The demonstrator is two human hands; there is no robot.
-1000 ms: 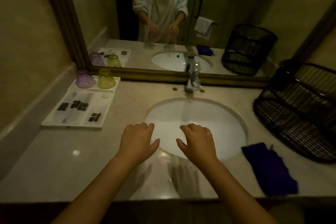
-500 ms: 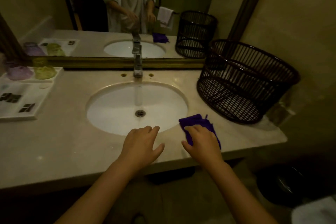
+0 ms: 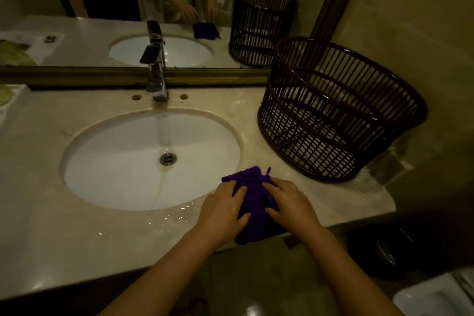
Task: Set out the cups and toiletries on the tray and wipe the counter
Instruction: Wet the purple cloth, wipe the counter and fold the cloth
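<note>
Risk noted at the near edge of the tabletop (image 3: 64, 238): the purple cloth (image 3: 252, 215) overhangs that edge and could slide off toward the floor if gathered carelessly, and water pooled just beside the sink (image 3: 151, 159) could be spread rather than lifted, in my judgement. The cloth lies between the left hand (image 3: 221, 215) and right hand (image 3: 292, 206), to the right of the sink; both sets of fingers are spread apart and pressed flat on it, not clamped. Beyond, the dark slatted basket (image 3: 338, 113) stands near enough to be knocked during wiping.

You see a purple cloth (image 3: 254, 210) bunched at the counter's (image 3: 77, 233) front edge. It lies right of the sink (image 3: 143, 161).
</note>
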